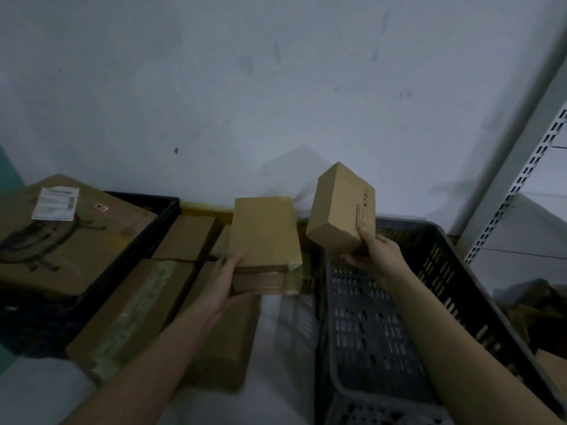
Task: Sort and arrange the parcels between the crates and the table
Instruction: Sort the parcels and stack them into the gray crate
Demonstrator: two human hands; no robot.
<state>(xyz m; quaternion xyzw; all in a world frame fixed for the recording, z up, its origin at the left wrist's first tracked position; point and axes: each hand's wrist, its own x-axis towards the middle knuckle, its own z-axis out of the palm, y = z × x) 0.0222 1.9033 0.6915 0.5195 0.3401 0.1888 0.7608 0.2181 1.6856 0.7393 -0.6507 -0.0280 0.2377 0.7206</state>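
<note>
Two parcels aloft: left hand [219, 286] fingers grip flat parcel [264, 240]; right hand [376, 256] fingers clasp small box [340, 207].

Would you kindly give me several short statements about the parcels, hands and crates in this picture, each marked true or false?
1. Each hand holds a cardboard parcel. True: the left hand holds the flat taped parcel, the right hand the small box.
2. The grey crate on the right is full of parcels. False: its visible floor is bare.
3. The large box bears a white label. True.
4. The large box lies in the grey crate. False: it rests on the black crate at left.
5. Both held parcels rest on the table. False: both are lifted.
</note>
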